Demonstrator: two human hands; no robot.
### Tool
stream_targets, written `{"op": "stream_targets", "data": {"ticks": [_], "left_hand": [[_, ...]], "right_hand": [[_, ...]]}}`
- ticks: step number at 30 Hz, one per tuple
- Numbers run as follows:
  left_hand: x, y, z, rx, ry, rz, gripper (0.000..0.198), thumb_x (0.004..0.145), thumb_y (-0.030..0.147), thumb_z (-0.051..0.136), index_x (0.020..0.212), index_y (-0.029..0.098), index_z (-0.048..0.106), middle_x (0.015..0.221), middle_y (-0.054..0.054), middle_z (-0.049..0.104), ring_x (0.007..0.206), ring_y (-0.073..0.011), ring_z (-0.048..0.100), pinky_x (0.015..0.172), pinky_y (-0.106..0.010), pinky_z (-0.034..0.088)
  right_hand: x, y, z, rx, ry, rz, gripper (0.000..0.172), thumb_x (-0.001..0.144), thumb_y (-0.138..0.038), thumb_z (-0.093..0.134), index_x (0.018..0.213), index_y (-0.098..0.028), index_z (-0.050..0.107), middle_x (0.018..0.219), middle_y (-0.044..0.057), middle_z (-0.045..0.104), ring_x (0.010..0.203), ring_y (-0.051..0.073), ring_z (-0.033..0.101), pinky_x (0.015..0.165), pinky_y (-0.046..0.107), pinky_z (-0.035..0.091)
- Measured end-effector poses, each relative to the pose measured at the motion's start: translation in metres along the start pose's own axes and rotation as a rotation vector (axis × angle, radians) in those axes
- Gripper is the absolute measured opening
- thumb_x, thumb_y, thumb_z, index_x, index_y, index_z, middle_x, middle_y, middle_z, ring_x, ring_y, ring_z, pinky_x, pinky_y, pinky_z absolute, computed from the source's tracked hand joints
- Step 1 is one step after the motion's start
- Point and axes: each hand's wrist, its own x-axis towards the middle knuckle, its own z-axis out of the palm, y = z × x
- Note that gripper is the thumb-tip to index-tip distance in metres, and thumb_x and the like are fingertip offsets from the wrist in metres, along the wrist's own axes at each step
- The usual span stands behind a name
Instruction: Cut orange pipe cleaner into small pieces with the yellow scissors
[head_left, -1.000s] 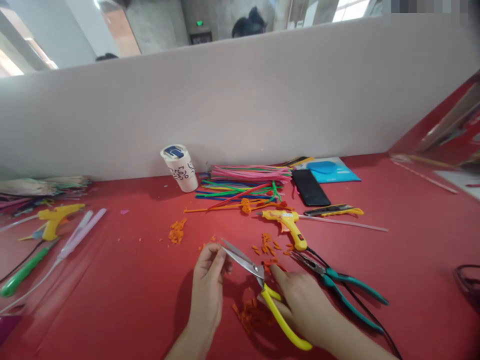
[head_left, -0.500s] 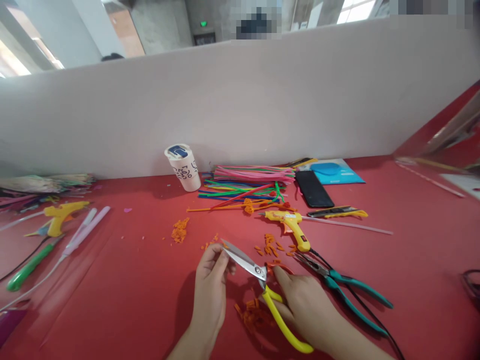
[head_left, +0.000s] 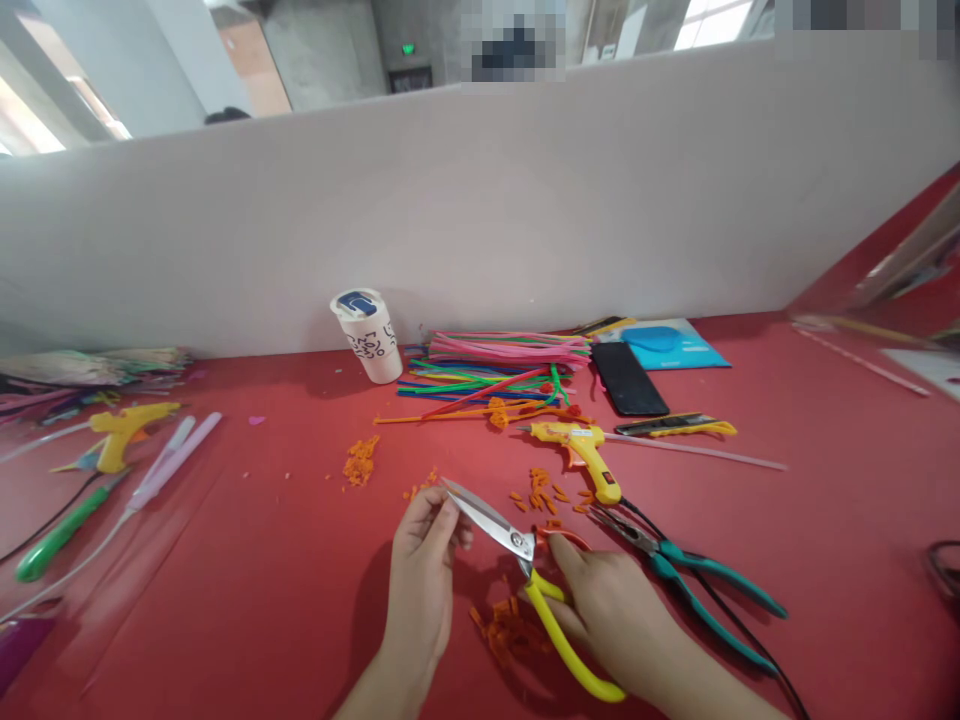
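My right hand [head_left: 611, 605] grips a pair of scissors [head_left: 487, 520] with one yellow and one red-orange handle. The blades point up and left, and their tips meet the fingertips of my left hand [head_left: 424, 535]. Those fingers are pinched round a tiny orange pipe cleaner piece, of which only a speck shows at the tips. Below the scissors lies a heap of short orange pipe cleaner pieces [head_left: 510, 630], partly in shadow. Just beyond them are several trimmed orange pieces [head_left: 540, 490]. Orange fluff [head_left: 360, 462] forms a small pile at the left.
A yellow glue gun [head_left: 577, 440], teal-handled pliers [head_left: 712, 580], a utility knife [head_left: 675, 425] and a black phone [head_left: 628, 378] lie to the right. Bundled pipe cleaners [head_left: 502, 350] and a white cup [head_left: 367, 335] stand along the partition [head_left: 480, 220]. Another glue gun [head_left: 120, 435] is at left.
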Motion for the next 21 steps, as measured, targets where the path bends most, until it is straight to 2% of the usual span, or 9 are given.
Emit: {"op": "stream_targets", "data": {"ticks": [6, 12, 15, 17, 21], "left_hand": [[-0.001, 0.001, 0.000, -0.014, -0.017, -0.005, 0.009, 0.074, 0.024, 0.056, 0.070, 0.016, 0.055, 0.062, 0.002, 0.050, 0.055, -0.0079, 0.044, 0.056, -0.020, 0.036], [-0.002, 0.006, 0.002, -0.163, -0.096, -0.142, 0.007, 0.074, 0.021, 0.056, 0.069, 0.016, 0.053, 0.059, 0.002, 0.052, 0.051, -0.0075, 0.044, 0.051, -0.019, 0.034], [-0.003, 0.008, 0.001, -0.219, -0.192, -0.182, 0.012, 0.076, 0.020, 0.052, 0.064, 0.015, 0.050, 0.056, 0.002, 0.048, 0.048, -0.0066, 0.041, 0.048, -0.019, 0.031], [-0.003, 0.007, 0.000, -0.225, -0.263, -0.210, 0.015, 0.077, 0.019, 0.049, 0.063, 0.015, 0.049, 0.054, 0.002, 0.047, 0.046, -0.0063, 0.038, 0.048, -0.020, 0.029], [-0.005, 0.003, 0.001, -0.105, -0.362, -0.333, 0.016, 0.075, 0.019, 0.049, 0.061, 0.013, 0.051, 0.050, 0.002, 0.046, 0.042, -0.0056, 0.036, 0.045, -0.020, 0.025]], "right_hand": [[0.000, 0.001, 0.004, 0.060, -0.030, 0.045, 0.020, 0.078, -0.040, 0.044, 0.073, -0.020, 0.042, 0.049, 0.003, 0.059, 0.041, 0.018, 0.054, 0.041, 0.026, 0.012], [0.006, -0.001, -0.012, 0.422, -0.203, 0.222, 0.026, 0.080, -0.044, 0.039, 0.069, -0.021, 0.045, 0.054, 0.001, 0.057, 0.045, 0.014, 0.048, 0.042, 0.023, 0.019], [0.009, -0.004, -0.024, 0.542, -0.202, 0.253, 0.026, 0.075, -0.046, 0.045, 0.070, -0.020, 0.045, 0.057, 0.000, 0.053, 0.049, 0.013, 0.045, 0.045, 0.023, 0.023], [0.010, -0.006, -0.028, 0.707, -0.198, 0.269, 0.028, 0.076, -0.046, 0.043, 0.065, -0.020, 0.041, 0.055, -0.002, 0.048, 0.049, 0.012, 0.043, 0.046, 0.023, 0.026], [0.012, -0.010, -0.028, 1.210, -0.204, 0.347, 0.030, 0.077, -0.049, 0.037, 0.065, -0.021, 0.037, 0.046, -0.008, 0.036, 0.039, 0.008, 0.034, 0.039, 0.021, 0.029]]}}
